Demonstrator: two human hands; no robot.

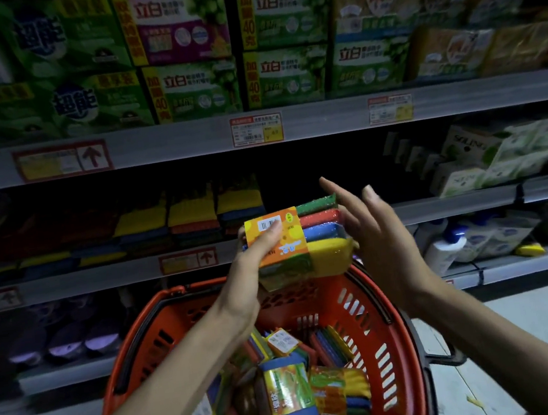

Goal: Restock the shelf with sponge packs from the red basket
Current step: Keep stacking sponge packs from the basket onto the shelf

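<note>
Sponge pack (304, 238), lying left to right above the basket (394, 316), is gripped at its label end by the left hand (255, 264); the right hand (376, 232), fingers straight, waits just beside its other end, with a dark gap on the shelf (438, 206) straight behind.

The left hand (254, 258) grips a sponge pack (317, 233) by its orange label end, thumb across the top. The pack is held above the red basket (364, 306), level with the shelf (102, 280). The right hand (372, 233) is positioned just beside the pack's free end, fingers straight; contact cannot be determined. Loose packs (288, 388) lie jumbled in the basket. Stacked packs (191, 217) stand on the shelf, left of the held pack. Green boxes (189, 90) occupy the tier above.
</note>
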